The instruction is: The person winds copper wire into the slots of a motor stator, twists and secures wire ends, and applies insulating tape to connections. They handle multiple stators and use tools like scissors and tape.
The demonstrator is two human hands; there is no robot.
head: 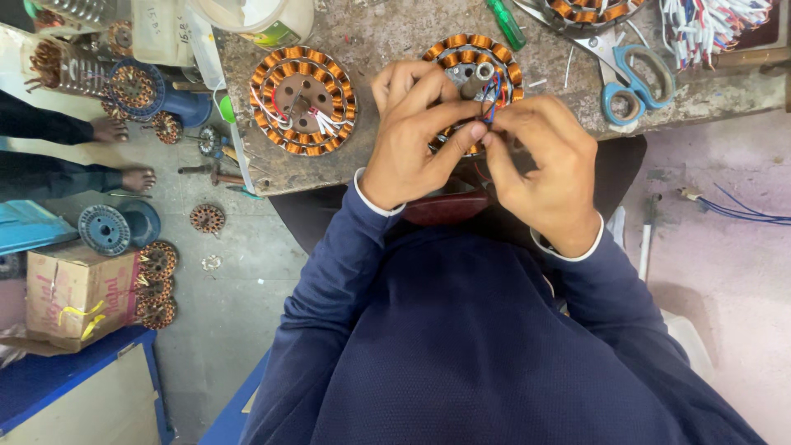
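Thin red and blue wires (493, 97) are pinched between fingertips of the left hand (409, 136) and right hand (548, 169), over a copper-wound stator (461, 51) largely hidden beneath; beside it, blue-handled scissors (630, 78); a cardboard box (74, 297), contents unseen

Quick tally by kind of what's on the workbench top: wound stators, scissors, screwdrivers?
Copper-wound stators: 3 (one under both hands, one to its side, one cut off by the bench's far edge)
Blue-handled scissors: 1
Green-handled screwdriver: 1
Total: 5
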